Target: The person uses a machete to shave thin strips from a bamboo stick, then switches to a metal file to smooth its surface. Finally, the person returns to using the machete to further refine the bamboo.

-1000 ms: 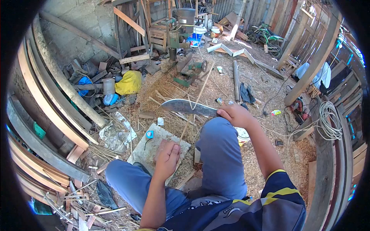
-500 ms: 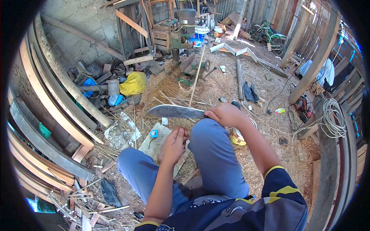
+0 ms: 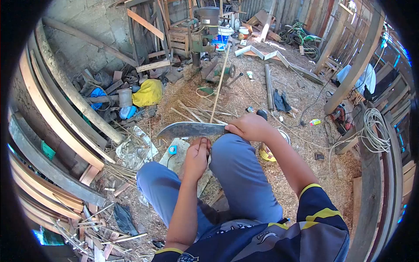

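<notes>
My right hand (image 3: 249, 127) is closed around the handle of a machete (image 3: 190, 129) above my right knee. Its broad dark blade points left, nearly level across the view. My left hand (image 3: 197, 158) is closed just below the blade, between my knees, pinching the near end of a thin wooden stick (image 3: 220, 83). That stick runs away from me behind the blade, its far part slanting up toward a green machine. Fingers and blade hide its near end. Under my left hand lies a pale slab (image 3: 178, 162) with a small blue tape measure (image 3: 173, 149) on it.
Wood shavings and loose sticks (image 3: 192, 112) cover the ground ahead. A green machine (image 3: 209, 43) stands beyond. Curved planks (image 3: 61, 109) lean at left, near a yellow sack (image 3: 147, 92). A yellow can (image 3: 267, 153) stands beside my right knee; coiled cable (image 3: 376, 133) hangs at right.
The machete has shifted slightly left and toward me, so its blade is now closer above my left fingers. The stick's near part has moved a little left. The whole view has shifted slightly.
</notes>
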`<state>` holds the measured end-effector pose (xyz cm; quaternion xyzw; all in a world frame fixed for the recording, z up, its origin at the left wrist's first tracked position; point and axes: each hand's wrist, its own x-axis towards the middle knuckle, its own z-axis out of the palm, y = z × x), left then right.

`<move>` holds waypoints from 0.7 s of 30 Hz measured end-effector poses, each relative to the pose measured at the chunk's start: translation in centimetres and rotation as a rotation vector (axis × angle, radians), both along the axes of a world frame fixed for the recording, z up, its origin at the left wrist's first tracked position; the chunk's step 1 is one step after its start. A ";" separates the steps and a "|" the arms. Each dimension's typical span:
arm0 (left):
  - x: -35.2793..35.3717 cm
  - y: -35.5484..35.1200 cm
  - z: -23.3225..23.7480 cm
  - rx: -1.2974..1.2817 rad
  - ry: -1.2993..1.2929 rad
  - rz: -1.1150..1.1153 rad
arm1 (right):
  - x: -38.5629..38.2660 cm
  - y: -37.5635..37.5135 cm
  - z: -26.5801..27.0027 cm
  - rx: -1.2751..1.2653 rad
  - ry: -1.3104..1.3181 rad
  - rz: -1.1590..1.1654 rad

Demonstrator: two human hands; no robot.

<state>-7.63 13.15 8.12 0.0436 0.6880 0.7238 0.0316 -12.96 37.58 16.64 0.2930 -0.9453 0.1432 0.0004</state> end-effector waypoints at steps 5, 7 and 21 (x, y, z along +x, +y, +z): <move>1.3 -0.6 0.4 -0.073 0.040 -0.029 | 0.1 1.5 -0.2 -0.068 0.034 0.002; 1.5 -0.3 0.3 -0.078 0.077 -0.014 | 0.1 1.5 0.4 -0.007 0.031 -0.013; 4.1 -3.1 0.4 -0.387 0.266 -0.006 | 0.2 4.3 -0.8 -0.070 0.012 -0.079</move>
